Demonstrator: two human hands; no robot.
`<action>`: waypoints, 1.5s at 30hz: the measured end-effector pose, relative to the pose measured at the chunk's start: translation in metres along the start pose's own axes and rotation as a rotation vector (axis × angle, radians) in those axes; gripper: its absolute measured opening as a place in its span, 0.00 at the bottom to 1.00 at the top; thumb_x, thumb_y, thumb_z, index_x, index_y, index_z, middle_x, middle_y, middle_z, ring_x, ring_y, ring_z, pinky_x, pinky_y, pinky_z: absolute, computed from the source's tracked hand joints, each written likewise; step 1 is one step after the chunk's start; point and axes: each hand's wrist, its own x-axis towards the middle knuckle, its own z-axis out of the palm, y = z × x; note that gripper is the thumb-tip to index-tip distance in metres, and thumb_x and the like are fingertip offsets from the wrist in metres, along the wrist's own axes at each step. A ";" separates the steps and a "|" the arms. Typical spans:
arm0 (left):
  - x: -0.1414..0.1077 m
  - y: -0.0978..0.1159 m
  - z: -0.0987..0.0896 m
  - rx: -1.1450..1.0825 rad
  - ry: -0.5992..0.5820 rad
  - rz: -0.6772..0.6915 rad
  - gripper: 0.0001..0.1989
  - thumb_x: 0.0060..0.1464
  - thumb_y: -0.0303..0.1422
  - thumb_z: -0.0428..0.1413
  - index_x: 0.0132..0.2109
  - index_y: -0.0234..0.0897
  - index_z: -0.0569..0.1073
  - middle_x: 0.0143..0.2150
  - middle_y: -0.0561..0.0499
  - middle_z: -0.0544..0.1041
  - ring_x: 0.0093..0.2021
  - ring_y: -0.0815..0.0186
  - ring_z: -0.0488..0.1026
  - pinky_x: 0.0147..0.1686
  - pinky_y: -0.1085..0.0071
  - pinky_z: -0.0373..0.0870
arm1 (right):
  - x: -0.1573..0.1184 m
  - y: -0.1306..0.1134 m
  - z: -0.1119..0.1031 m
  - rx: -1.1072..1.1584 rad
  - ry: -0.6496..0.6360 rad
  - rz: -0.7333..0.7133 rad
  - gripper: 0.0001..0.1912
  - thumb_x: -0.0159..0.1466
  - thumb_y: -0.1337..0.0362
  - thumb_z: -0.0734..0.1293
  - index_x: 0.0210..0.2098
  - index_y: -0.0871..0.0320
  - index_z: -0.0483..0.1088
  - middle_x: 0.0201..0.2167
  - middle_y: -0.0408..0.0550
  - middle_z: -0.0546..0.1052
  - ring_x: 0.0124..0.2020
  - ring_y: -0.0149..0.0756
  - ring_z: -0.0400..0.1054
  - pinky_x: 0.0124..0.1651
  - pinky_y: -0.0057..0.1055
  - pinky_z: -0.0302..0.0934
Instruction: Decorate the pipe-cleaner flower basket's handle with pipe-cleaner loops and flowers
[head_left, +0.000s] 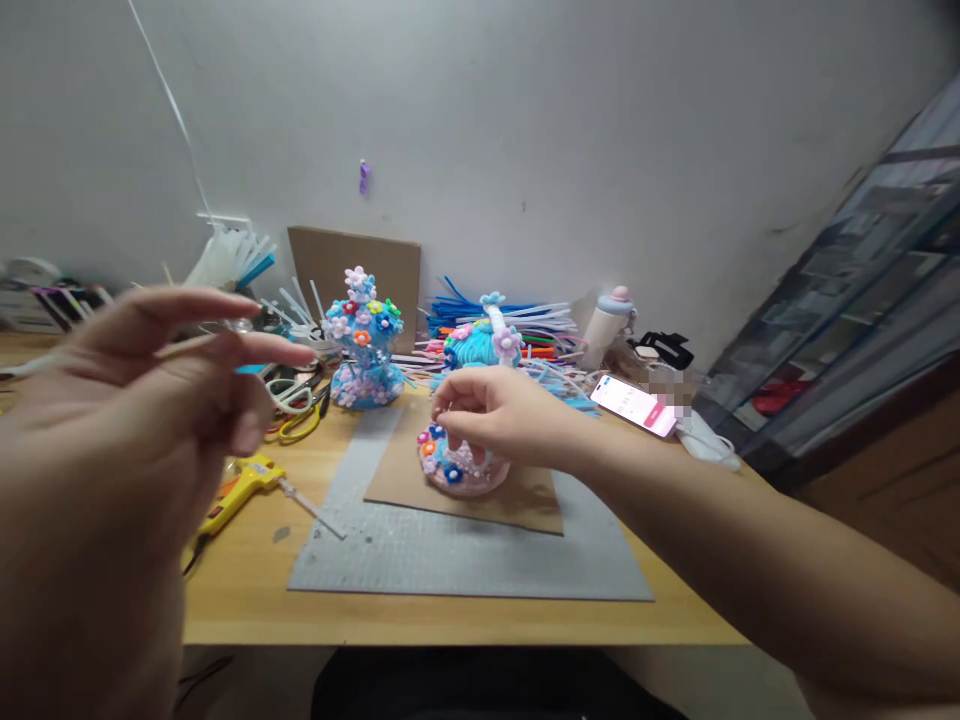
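Note:
My left hand point(165, 370) is raised close to the camera on the left. Its index finger reaches forward, while the thumb presses near the middle finger. A tiny shiny spot shows between the fingers, too small to name. My right hand point(487, 410) is bent with curled fingers over a round pink base point(469, 485) decorated with colourful flowers and pearl-like beads. What those fingertips hold, if anything, is hidden. Just behind that hand shows a fluffy blue dome point(476, 347) with flowers; whether it joins the base is hidden.
Under the base lie brown cardboard point(517, 505) and a grey mat point(450, 570). A yellow glue gun point(244, 490), scissors point(304, 425) and a flower-covered blue ornament point(364, 335) are to the left. Pipe cleaners point(540, 320), a bottle point(607, 325) and a lit phone point(634, 405) stand or lie behind.

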 end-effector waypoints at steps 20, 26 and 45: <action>-0.018 -0.096 0.086 -0.124 -0.446 -0.316 0.10 0.47 0.38 0.60 0.31 0.34 0.73 0.19 0.57 0.66 0.19 0.74 0.58 0.20 0.76 0.52 | -0.002 -0.001 0.007 -0.355 0.206 -0.209 0.15 0.61 0.66 0.64 0.48 0.54 0.72 0.34 0.42 0.79 0.30 0.30 0.68 0.32 0.27 0.57; -0.006 -0.112 0.091 -0.160 -0.339 -0.371 0.16 0.43 0.41 0.64 0.34 0.33 0.75 0.27 0.50 0.75 0.21 0.74 0.61 0.19 0.76 0.52 | -0.060 0.009 -0.006 -0.078 0.442 -0.218 0.12 0.64 0.62 0.64 0.47 0.54 0.71 0.31 0.43 0.77 0.23 0.26 0.67 0.25 0.25 0.60; 0.029 -0.131 0.127 -0.238 -0.278 -0.479 0.18 0.38 0.40 0.65 0.35 0.33 0.74 0.31 0.48 0.77 0.20 0.76 0.60 0.17 0.78 0.48 | -0.084 0.122 -0.026 0.278 0.586 0.120 0.14 0.62 0.55 0.65 0.40 0.60 0.71 0.27 0.47 0.75 0.20 0.29 0.67 0.21 0.27 0.56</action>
